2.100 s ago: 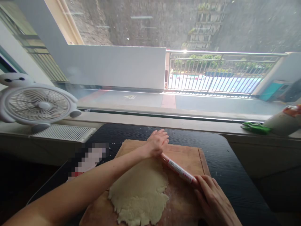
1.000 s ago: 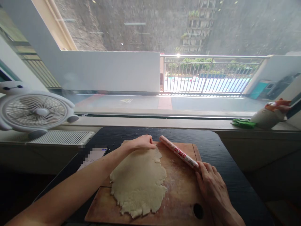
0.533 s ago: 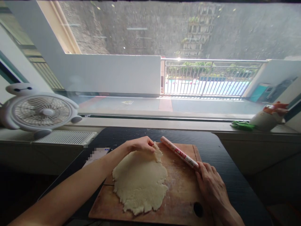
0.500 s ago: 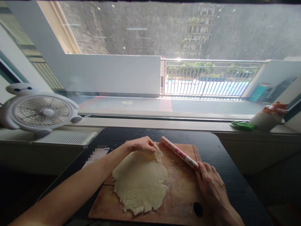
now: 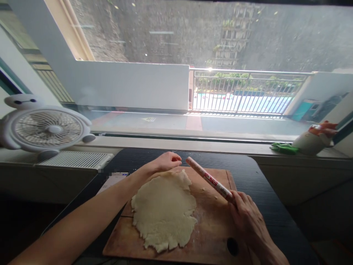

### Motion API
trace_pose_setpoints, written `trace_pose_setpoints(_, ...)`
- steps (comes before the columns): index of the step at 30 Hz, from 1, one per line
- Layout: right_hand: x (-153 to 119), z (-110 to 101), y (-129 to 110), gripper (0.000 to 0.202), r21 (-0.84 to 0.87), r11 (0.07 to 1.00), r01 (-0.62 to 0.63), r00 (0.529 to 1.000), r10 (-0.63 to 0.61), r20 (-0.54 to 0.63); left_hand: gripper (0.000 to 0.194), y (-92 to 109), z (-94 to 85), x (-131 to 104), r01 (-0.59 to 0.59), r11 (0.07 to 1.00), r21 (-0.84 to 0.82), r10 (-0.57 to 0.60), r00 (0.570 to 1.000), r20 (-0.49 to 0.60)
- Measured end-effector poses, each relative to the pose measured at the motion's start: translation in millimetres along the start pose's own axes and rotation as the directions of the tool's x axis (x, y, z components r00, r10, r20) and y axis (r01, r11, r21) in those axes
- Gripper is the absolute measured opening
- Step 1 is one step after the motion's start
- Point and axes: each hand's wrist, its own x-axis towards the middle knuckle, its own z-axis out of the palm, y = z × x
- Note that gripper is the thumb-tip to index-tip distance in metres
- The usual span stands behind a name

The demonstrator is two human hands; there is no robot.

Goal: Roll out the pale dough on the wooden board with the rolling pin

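A flat sheet of dough with ragged edges lies on the left part of a wooden board. Just beyond the dough's far edge is my left hand, its fingers curled and close together; whether anything small is between them cannot be made out. My right hand, over the board's right side, is wrapped round the near end of a rolling pin with red print. The pin slants up and to the left, its far end near my left fingertips but apart from them.
The board rests on a black table. A phone lies at the left behind my forearm. A white fan stands at the far left, and a pot with a green cloth is on the right sill.
My left hand has let go of the dough's far edge and moved slightly up and away. That edge now lies flatter. The rolling pin's far end has shifted a little left and up.
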Motion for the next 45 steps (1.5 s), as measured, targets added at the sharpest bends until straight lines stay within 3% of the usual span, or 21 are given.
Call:
trace_pose_setpoints(3, 6.1, -1.7, -17.7, 0.025, 0.043, 0.992, 0.118, 0.991, -0.12, 0.056, 0.04, 4.1, -7.4, -12.6, -0.011, 0.996, 0.087, 0.027, 0.984, -0.176)
trace_pose_setpoints(5, 12.1, 0.0, -30.7, 0.025, 0.047, 0.982, 0.181, 0.979, -0.184, 0.083, 0.041, 4.0, 3.6, -22.9, -0.035, 0.978, 0.205, 0.083, 0.969, -0.231)
trace_pose_setpoints(7, 18.2, 3.9, -39.8, 0.025, 0.036, 0.978, 0.208, 0.974, -0.21, 0.085, 0.042, 0.8, 24.5, -29.9, -0.055, 0.937, 0.344, 0.132, 0.97, -0.202)
trace_pose_setpoints(9, 23.4, 8.7, -43.4, 0.028, 0.011, 0.978, 0.207, 0.974, -0.207, 0.087, 0.044, -4.1, 46.2, -28.7, -0.027, 0.908, 0.417, 0.105, 0.981, -0.166)
trace_pose_setpoints(12, 29.7, 14.0, -42.7, 0.032, -0.027, 0.981, 0.191, 0.977, -0.187, 0.102, 0.046, -9.3, 64.1, -6.6, 0.022, 0.903, 0.429, 0.063, 0.981, -0.184)
trace_pose_setpoints(17, 31.1, 12.4, -48.7, 0.036, -0.064, 0.974, 0.216, 0.976, -0.215, 0.022, 0.049, -7.3, 59.4, 36.9, 0.035, 0.908, 0.417, 0.055, 0.978, -0.201)
trace_pose_setpoints(21, 17.6, 8.5, -57.7, 0.04, -0.061, 0.961, 0.269, 0.962, -0.272, -0.033, 0.045, -10.5, 55.0, 9.7, -0.026, 0.91, 0.414, 0.101, 0.982, -0.16)
trace_pose_setpoints(23, 11.3, 8.6, -58.6, 0.042, -0.057, 0.959, 0.277, 0.96, -0.279, -0.031, 0.044, -15.3, 53.6, -11.8, -0.124, 0.895, 0.429, 0.191, 0.975, -0.116)
trace_pose_setpoints(25, 9.7, 9.2, -56.1, 0.043, -0.053, 0.961, 0.272, 0.961, -0.274, -0.027, 0.044, -18.2, 52.6, -19.1, -0.158, 0.883, 0.441, 0.225, 0.969, -0.105)
trace_pose_setpoints(29, 18.8, 8.2, -45.9, 0.042, -0.051, 0.965, 0.258, 0.966, -0.259, -0.014, 0.048, -11.9, 56.0, 19.3, -0.045, 0.902, 0.43, 0.108, 0.987, -0.123)
trace_pose_setpoints(31, 22.2, 6.6, -43.1, 0.042, -0.057, 0.964, 0.258, 0.966, -0.26, -0.016, 0.05, -6.9, 58.3, 41.9, -0.029, 0.907, 0.419, 0.083, 0.99, -0.112)
trace_pose_setpoints(33, 20.2, 5.8, -43.6, 0.044, -0.065, 0.962, 0.264, 0.964, -0.266, -0.023, 0.05, -5.7, 58.9, 47.7, -0.043, 0.909, 0.414, 0.091, 0.991, -0.097)
trace_pose_setpoints(38, 2.4, 8.4, -49.8, 0.049, -0.066, 0.955, 0.289, 0.956, -0.292, -0.03, 0.045, -20.1, 57.2, 3.6, -0.165, 0.877, 0.451, 0.216, 0.975, -0.062)
trace_pose_setpoints(40, 2.1, 9.0, -49.0, 0.05, -0.065, 0.956, 0.287, 0.957, -0.289, -0.02, 0.046, -22.6, 57.7, -1.4, -0.168, 0.869, 0.466, 0.224, 0.972, -0.067)
trace_pose_setpoints(45, 23.4, 5.3, -40.4, 0.045, -0.082, 0.964, 0.251, 0.967, -0.253, -0.016, 0.052, -3.5, 63.6, 50.3, -0.024, 0.906, 0.422, 0.061, 0.995, -0.073)
